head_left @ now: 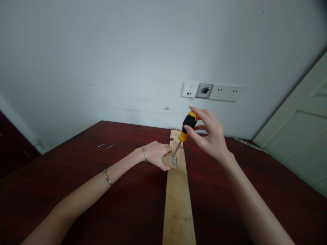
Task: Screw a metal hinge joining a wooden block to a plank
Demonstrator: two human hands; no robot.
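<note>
A long wooden board (177, 204) lies lengthwise on the dark red table. On its far part rests a small tan wooden piece (168, 160) with a metal plate (175, 160) at its right side. My left hand (157, 153) reaches in from the left, thumb and fingers closed around that wooden piece. Above it my right hand (211, 132) grips the handle of a yellow and black screwdriver (189, 123) with its fingertips. The screwdriver is tilted, its shaft running down to the upper end of the metal plate. The exact contact of the tip is too small to make out.
Two screws (106, 146) lie on the table (122, 204) to the left of the board. A thin printed strip (250, 145) lies near the far right edge. Behind the table stands a white wall with a row of sockets (212, 92). A pale door (301, 126) is at the right.
</note>
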